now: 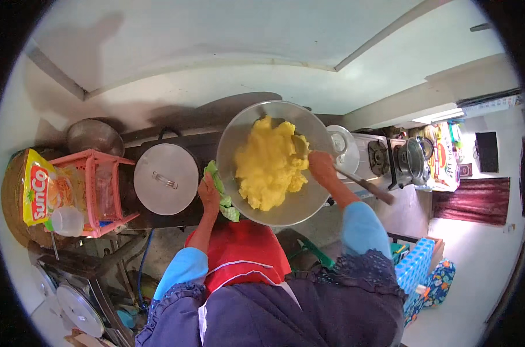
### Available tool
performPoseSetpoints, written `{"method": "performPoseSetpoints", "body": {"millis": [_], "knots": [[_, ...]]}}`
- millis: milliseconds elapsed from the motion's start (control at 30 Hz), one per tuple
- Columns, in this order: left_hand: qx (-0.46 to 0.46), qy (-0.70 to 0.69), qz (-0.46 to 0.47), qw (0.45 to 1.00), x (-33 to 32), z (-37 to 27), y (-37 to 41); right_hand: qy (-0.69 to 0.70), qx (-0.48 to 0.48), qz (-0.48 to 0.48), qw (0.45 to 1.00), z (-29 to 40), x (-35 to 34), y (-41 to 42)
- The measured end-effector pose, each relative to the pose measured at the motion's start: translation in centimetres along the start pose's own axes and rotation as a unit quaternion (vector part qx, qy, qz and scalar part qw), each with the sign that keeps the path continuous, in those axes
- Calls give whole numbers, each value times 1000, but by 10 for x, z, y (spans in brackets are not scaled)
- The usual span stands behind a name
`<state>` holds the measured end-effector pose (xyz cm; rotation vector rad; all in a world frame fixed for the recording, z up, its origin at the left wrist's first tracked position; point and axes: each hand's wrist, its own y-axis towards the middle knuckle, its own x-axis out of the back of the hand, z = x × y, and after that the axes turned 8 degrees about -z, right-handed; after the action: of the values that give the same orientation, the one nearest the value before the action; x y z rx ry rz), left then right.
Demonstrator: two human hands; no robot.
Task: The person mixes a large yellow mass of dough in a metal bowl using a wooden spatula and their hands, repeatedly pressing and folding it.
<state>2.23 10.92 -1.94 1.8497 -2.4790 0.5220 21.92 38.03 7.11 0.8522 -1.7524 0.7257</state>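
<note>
A wide metal wok [284, 219] stands before me with a thick yellow mash [264, 169] heaped in it. My right hand [322, 167] grips a long-handled spatula [366, 186] low on its shaft, above the wok's right side. The spatula's metal blade [301, 146] is pressed into the right edge of the mash, and its wooden handle end points right. At the wok's left rim, my left hand [208, 191] holds a folded green cloth [221, 191] against the metal.
Left of the wok is a lidded pot [167, 179]. Beyond it stand a pink plastic rack [91, 191], a SunCo oil pouch [36, 186] and an empty dark pan [95, 138]. On the right are a metal lid [347, 149], a gas stove [378, 157] and a steel pot [412, 160].
</note>
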Motion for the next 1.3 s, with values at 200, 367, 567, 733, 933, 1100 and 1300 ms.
{"method": "performPoseSetpoints", "body": {"millis": [200,367,567,733,933,1100,1300], "knots": [[-134,47,-98,985,-21,0,-7,61,108,73,990,24,-49,-17],[-303,111,-225,919,-27,31,20,63,116,73,989,-56,28,-16],[-42,212,-73,974,-17,28,17,62,164,7,985,-41,-39,29],[-19,206,-112,972,-8,20,-44,83,307,52,947,-6,-127,41],[21,104,-109,988,-26,-34,-54,129,364,-15,922,79,-64,92],[72,118,-174,975,-54,-9,-40,128,420,-19,898,104,-47,106],[97,108,-223,964,-52,-1,-34,136,457,-13,879,125,-35,114]]}}
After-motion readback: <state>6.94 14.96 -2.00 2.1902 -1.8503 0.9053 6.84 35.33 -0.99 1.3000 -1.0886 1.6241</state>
